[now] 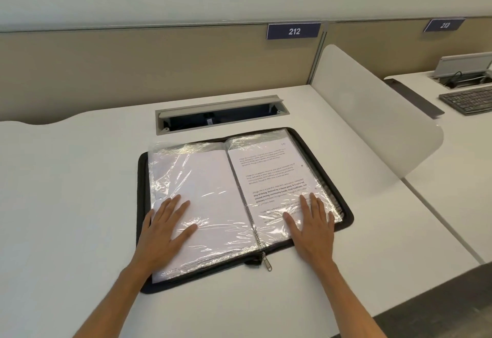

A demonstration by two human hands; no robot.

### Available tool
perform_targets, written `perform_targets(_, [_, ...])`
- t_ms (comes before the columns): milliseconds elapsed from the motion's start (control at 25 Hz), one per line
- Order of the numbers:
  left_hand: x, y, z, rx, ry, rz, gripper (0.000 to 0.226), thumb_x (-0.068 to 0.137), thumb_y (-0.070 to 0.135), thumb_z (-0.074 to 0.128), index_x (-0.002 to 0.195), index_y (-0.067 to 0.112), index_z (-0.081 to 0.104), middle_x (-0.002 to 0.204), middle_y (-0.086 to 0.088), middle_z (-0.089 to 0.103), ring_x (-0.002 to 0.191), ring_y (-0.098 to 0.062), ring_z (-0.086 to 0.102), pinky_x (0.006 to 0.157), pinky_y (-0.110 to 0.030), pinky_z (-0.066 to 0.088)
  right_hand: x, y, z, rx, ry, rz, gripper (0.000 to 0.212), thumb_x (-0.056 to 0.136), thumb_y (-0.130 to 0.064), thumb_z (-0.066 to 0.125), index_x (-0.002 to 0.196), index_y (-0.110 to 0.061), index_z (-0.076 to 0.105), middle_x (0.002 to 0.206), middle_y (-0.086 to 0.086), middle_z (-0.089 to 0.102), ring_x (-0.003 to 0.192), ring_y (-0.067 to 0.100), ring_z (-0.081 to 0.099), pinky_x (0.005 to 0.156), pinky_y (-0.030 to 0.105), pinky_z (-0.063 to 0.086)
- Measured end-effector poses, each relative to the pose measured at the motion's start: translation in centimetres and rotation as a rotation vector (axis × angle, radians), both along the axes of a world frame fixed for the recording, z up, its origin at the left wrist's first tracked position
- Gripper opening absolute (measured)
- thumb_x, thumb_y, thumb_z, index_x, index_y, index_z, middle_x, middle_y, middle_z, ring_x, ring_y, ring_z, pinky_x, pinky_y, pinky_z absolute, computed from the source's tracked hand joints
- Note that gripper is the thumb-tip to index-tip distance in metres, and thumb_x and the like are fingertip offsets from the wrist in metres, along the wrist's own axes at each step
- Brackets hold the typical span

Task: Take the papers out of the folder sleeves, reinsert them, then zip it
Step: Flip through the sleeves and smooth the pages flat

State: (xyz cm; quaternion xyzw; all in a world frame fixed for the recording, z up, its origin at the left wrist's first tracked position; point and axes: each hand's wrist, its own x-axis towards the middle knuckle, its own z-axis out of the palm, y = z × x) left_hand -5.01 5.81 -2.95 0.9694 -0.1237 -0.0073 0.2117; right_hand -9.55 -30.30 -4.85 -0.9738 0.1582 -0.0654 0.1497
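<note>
1. The zip folder (346, 212) lies open flat on the white desk (66, 204) right in front of me, just below the cable tray slot (221, 113).
2. My left hand (165, 227) rests flat on the left plastic sleeve (202, 183), fingers (177, 206) straight and spread, gripping nothing. The page under it looks blank.
3. My right hand (312, 227) does the same on the right sleeve (274, 175), palm down over the printed paper (269, 167).
4. The zipper pull (267, 261) hangs at the near edge by the spine, between my wrists.
5. Desk tag 212 (293, 31) sits on the partition behind; a keyboard (468, 101) sits on the next desk over.
</note>
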Motion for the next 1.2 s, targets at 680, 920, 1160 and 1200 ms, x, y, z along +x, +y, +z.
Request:
perform_targets(680, [-0.7,-1.2,-1.1,0.044,-0.029,0.32,0.1,0.072,0.088,0.03,0.153,0.033,0.013,0.163,-0.006,-0.003,0.149,-0.018,-0.011,0.117,-0.053,-0.007,0.5,-0.1,0.0,0.024,-0.085,-0.036,0.073,0.09,-0.068,0.027,0.15,-0.026,0.036,0.16,-0.004,0.026,0.148,0.014,0.016,0.121,0.043,0.006])
perform_targets(920, [-0.8,-1.3,-1.0,-0.012,-0.014,0.315,0.1,0.069,0.088,0.032,0.151,0.031,0.022,0.163,-0.001,0.003,0.149,-0.011,-0.004,0.119,-0.048,-0.003,0.7,-0.7,-0.1,0.006,-0.125,-0.012,0.072,0.09,-0.067,0.031,0.146,-0.024,0.043,0.157,-0.001,0.034,0.146,0.018,0.025,0.119,0.045,0.014])
perform_targets(1160, [-1.4,-2.9,-0.9,-0.014,-0.042,0.333,0.094,0.07,0.085,0.036,0.148,0.033,0.028,0.163,0.001,0.005,0.149,-0.012,0.0,0.118,-0.05,0.001,1.1,-2.7,-0.3,-0.018,-0.123,0.026,0.071,0.089,-0.065,0.031,0.145,-0.022,0.044,0.156,0.001,0.035,0.145,0.02,0.027,0.118,0.046,0.017])
perform_targets(1200, [-1.5,-3.1,-0.8,-0.011,-0.039,0.336,0.094,0.07,0.086,0.035,0.148,0.033,0.028,0.163,0.001,0.004,0.149,-0.012,0.0,0.118,-0.05,0.001,1.2,-2.6,-0.2,-0.023,-0.112,0.021,0.071,0.089,-0.062,0.03,0.145,-0.02,0.044,0.155,0.003,0.035,0.145,0.021,0.026,0.119,0.048,0.017])
